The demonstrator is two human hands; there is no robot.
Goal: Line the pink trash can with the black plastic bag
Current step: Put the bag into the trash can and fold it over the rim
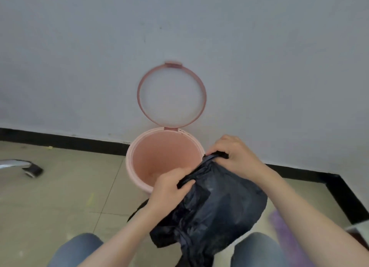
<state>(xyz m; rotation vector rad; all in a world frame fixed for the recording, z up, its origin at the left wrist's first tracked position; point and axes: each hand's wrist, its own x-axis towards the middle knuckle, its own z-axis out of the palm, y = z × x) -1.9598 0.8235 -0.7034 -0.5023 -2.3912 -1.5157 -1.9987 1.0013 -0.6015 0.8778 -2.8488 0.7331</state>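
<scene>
**Here, both hands grip the black bag over the near edge of the pink can**

Nowhere on the can, the bag or the wall is there any readable writing or brand mark.

The pink trash can (pixel 157 159) stands on the tiled floor (pixel 60 187) against the pale wall (pixel 179 27), its mouth open and its inside bare pink plastic; a slightly darker patch shows at the bottom, too soft to identify. Its pink ring frame (pixel 171 95) is hinged at the far rim and stands tipped up against the wall.

The black plastic bag (pixel 209 207) is held just near and right of the can, overlapping its near-right rim and hiding that part of it. The left hand (pixel 169 187) is closed on the bag's upper edge at the near rim, fingers curled over the plastic. The right hand (pixel 231 155) pinches a bunched part of the same edge farther away, over the can's right rim. The rest of the bag hangs crumpled between the person's knees (pixel 79 248), and its lower end is cut off by the frame.

At the far left, a chrome leg with a black caster (pixel 34 170) enters only partly. At the near right, a blurred purple shape (pixel 283 226) cannot be made out.
</scene>
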